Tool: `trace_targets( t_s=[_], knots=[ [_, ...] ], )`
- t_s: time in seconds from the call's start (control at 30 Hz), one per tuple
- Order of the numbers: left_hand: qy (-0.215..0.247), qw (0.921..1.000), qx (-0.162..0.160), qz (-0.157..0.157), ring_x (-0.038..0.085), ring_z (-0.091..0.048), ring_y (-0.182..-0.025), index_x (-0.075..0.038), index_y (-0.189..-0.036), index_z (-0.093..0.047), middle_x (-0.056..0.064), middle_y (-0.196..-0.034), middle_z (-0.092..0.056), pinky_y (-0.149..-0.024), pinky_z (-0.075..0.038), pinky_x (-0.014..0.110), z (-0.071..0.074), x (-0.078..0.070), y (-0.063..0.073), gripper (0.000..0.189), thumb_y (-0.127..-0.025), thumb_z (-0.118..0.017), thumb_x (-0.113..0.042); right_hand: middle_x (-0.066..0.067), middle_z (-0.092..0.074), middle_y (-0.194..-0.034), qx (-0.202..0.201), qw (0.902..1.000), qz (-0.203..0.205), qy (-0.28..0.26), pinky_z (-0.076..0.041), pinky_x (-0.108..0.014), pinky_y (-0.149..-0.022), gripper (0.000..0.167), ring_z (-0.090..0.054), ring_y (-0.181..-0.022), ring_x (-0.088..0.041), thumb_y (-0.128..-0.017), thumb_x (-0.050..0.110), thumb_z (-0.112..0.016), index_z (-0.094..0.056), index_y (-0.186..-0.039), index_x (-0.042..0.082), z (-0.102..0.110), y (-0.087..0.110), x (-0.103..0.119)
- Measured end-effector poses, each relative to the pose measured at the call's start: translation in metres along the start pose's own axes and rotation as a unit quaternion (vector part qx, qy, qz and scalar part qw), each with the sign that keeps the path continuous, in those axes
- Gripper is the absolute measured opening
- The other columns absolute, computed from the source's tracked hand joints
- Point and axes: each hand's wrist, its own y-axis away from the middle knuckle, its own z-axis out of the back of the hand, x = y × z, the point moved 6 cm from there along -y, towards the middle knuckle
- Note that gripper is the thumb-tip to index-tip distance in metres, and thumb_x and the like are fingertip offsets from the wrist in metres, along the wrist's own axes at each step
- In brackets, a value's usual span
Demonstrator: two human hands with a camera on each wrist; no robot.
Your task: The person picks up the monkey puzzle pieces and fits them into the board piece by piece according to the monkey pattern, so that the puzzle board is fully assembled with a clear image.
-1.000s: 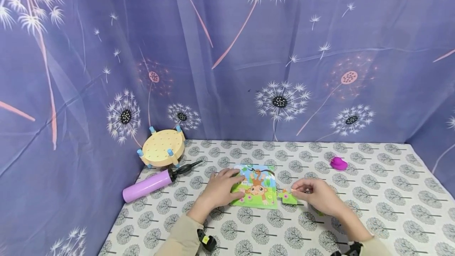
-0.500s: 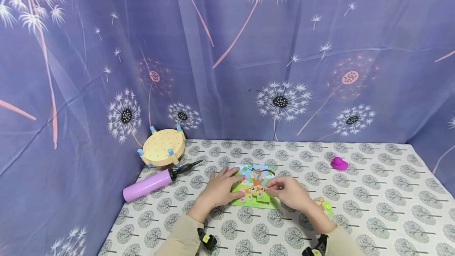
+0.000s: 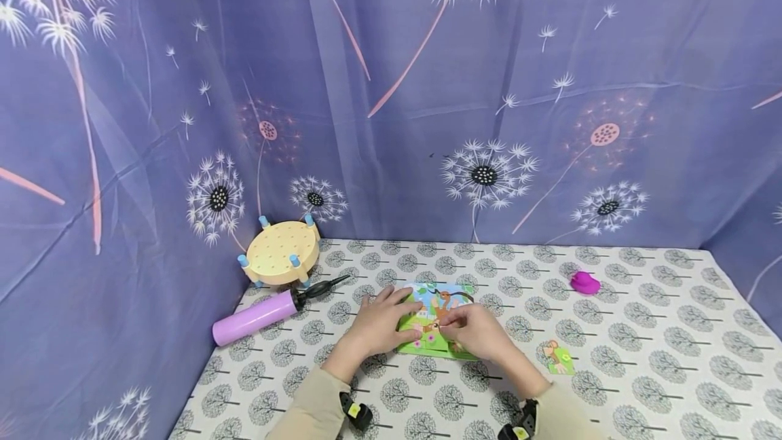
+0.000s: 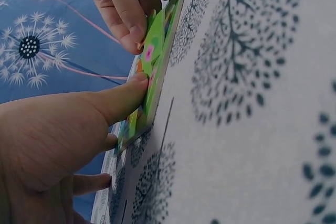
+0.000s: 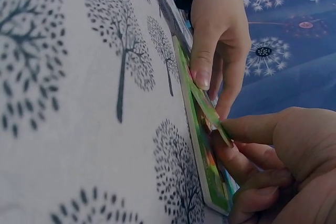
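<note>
A flat jigsaw puzzle (image 3: 455, 289) with a monkey picture lies on the table between both hands. My left hand (image 3: 375, 323) rests on its left side, fingers spread, thumb touching the green lower part. My right hand (image 3: 475, 333) pinches a green puzzle piece (image 4: 154, 40) with a pink flower between thumb and fingers. The right wrist view shows this piece (image 5: 206, 106) tilted over the board, its far end down near the left thumb (image 5: 201, 74). Right of the board lies a loose puzzle piece (image 3: 559, 357) on the cloth. The right hand hides part of the picture.
At the left lies a purple hand pump (image 3: 256, 318) with a black nozzle. Behind it a yellow round stool-like toy (image 3: 282, 253) with blue-tipped legs leans at the curtain. A magenta object (image 3: 585, 282) sits at the back right on the tree-print cloth (image 3: 647, 331).
My right hand has carried the pinched piece leftward from beside the board to over its lower part. The loose piece at the right has come into full view. My left hand stays put.
</note>
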Motion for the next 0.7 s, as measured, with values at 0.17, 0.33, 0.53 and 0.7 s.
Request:
trace_targets(
  t_s=[0.17,0.33,0.53,0.7],
  knots=[
    [-0.007,1.0000,-0.002,0.002,0.040,-0.032,-0.151,-0.032,-0.152,-0.055,-0.002,-0.166,-0.036,-0.110,-0.027,0.080,-0.001,0.000,0.001,0.064,-0.096,-0.065,-0.061,0.003,-0.072,-0.082,-0.007,0.9998,-0.010,0.018,-0.056,-0.034,-0.071,0.010,-0.064,-0.071,-0.013,-0.088,0.010,-0.080,-0.080,-0.098,0.007,-0.001,0.000,0.000],
    [-0.013,0.9999,-0.004,0.001,0.040,-0.031,-0.151,-0.033,-0.152,-0.055,-0.002,-0.167,-0.035,-0.109,-0.027,0.080,-0.001,0.000,0.000,0.064,-0.096,-0.063,-0.062,0.005,-0.072,-0.081,0.001,0.9992,-0.019,0.036,-0.056,-0.034,-0.071,0.013,-0.065,-0.072,-0.012,-0.088,0.013,-0.082,-0.079,-0.100,0.010,-0.001,0.000,0.000],
    [-0.004,1.0000,0.000,0.005,0.040,-0.031,-0.151,-0.033,-0.152,-0.055,-0.002,-0.167,-0.035,-0.111,-0.025,0.079,-0.001,0.001,-0.001,0.064,-0.096,-0.065,-0.060,0.008,-0.069,-0.079,0.001,0.9969,-0.013,0.077,-0.055,-0.036,-0.073,0.011,-0.062,-0.072,-0.011,-0.085,0.014,-0.083,-0.078,-0.095,0.015,0.006,0.003,0.000],
    [-0.003,0.9999,-0.002,0.010,0.040,-0.032,-0.151,-0.032,-0.151,-0.056,-0.002,-0.166,-0.037,-0.111,-0.025,0.079,-0.001,-0.001,-0.002,0.063,-0.095,-0.066,-0.060,0.007,-0.069,-0.078,0.009,0.9975,0.006,0.070,-0.056,-0.036,-0.073,0.012,-0.063,-0.072,-0.011,-0.083,0.009,-0.083,-0.078,-0.094,0.012,0.009,0.005,0.000]
  ],
)
